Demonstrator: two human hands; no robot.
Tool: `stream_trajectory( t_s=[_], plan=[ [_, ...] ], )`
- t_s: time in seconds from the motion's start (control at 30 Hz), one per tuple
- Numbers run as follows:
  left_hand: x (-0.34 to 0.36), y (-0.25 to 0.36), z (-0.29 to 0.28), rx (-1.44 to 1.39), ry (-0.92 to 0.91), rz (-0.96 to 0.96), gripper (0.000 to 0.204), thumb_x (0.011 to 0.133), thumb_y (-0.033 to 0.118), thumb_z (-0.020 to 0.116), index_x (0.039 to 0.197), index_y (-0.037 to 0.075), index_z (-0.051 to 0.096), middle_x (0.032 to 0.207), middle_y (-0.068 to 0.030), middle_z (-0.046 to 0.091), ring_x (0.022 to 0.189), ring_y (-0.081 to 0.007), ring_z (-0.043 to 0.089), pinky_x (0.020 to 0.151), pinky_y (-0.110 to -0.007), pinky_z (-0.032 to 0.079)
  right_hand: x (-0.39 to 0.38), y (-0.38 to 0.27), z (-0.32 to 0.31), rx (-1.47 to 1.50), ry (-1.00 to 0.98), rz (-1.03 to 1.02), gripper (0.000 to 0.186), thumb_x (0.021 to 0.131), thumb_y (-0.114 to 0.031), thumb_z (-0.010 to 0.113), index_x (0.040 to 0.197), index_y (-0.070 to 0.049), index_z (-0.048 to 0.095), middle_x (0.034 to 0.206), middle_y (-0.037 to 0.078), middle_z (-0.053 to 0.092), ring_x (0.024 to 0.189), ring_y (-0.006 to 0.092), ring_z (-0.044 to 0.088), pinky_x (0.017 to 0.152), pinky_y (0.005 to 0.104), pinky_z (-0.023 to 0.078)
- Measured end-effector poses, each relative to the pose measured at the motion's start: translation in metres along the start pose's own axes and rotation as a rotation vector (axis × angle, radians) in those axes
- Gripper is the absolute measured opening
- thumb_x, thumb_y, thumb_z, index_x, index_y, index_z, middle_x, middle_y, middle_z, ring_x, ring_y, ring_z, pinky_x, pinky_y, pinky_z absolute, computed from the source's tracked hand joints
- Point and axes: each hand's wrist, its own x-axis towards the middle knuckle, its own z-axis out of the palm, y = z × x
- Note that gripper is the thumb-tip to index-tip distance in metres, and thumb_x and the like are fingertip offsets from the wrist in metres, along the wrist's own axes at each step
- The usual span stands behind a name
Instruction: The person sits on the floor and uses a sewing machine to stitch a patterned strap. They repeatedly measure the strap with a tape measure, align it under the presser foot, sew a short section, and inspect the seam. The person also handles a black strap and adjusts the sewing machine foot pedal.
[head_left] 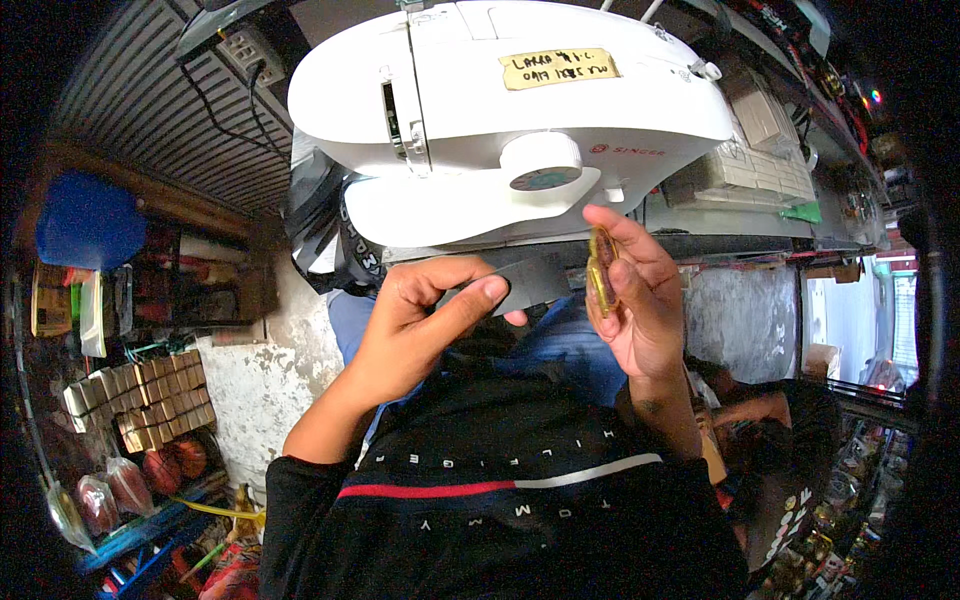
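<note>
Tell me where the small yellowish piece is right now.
In the head view, the yellowish piece sits right of centre, pinched upright in the right hand, just below the white sewing machine and beside the left hand.

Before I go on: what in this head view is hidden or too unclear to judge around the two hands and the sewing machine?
- Sewing machine: needle area hidden; only the body shows.
- Grey flat piece: its left end is covered by the left hand.
- Amber tool in the right hand: its lower end sits behind the fingers; its kind cannot be told.
- Shelves at left: dark and bent by the fisheye rim; the small boxes are too small to identify.
</note>
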Motion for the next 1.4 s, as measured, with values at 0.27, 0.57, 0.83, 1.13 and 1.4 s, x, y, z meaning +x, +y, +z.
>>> stream_trajectory(
  t_s=[0.27,0.57,0.83,1.13,1.4],
  plan=[
    [0.0,-0.002,0.001,0.056,-0.038,0.003,0.023,0.092,0.016,0.052,0.083,0.0,0.066,0.069,0.002,0.06,0.057,-0.001,0.038,0.051,-0.019,0.028,0.004,0.0,0.008,0.039,0.007,0.059,0.038,0.087,-0.01,0.059,0.122,0.001,0.047,0.088,0.006,0.06,0.053,0.0063,0.051,0.043,0.0176,0.043],
    [-0.004,0.006,0.0,0.052,-0.104,-0.03,0.022,0.092,0.014,0.053,0.083,-0.002,0.066,0.076,-0.0021,0.063,0.066,-0.0032,0.046,0.059,-0.02,0.036,0.005,0.002,0.009,0.165,-0.083,0.143,0.035,0.088,-0.01,0.059,0.119,0.0,0.049,0.09,0.006,0.059,0.054,0.0058,0.051,0.044,0.0179,0.043],
    [-0.004,0.006,-0.002,0.098,-0.058,0.038,0.021,0.092,0.013,0.054,0.082,-0.003,0.064,0.076,-0.0037,0.064,0.069,-0.005,0.05,0.06,-0.021,0.039,0.004,0.01,0.009,0.213,-0.107,0.209,0.034,0.09,-0.013,0.056,0.12,-0.002,0.043,0.086,0.006,0.058,0.051,0.0088,0.053,0.042,0.0192,0.042],
    [-0.004,-0.004,0.001,0.13,-0.091,0.08,0.018,0.09,0.014,0.057,0.082,-0.001,0.065,0.073,-0.0059,0.063,0.066,-0.0073,0.053,0.06,-0.024,0.041,0.001,0.017,0.016,0.223,-0.167,0.266,0.041,0.091,-0.016,0.054,0.126,-0.002,0.039,0.084,0.01,0.059,0.053,0.011,0.057,0.042,0.0203,0.042],
    [-0.003,-0.007,0.0,0.249,-0.086,0.184,0.017,0.088,0.014,0.058,0.082,0.0,0.064,0.068,-0.005,0.06,0.058,-0.0073,0.047,0.052,-0.024,0.037,0.003,0.024,0.015,0.286,-0.291,0.211,0.053,0.085,-0.017,0.063,0.128,-0.003,0.035,0.084,0.014,0.06,0.054,0.0144,0.059,0.041,0.0206,0.043]
  ],
)
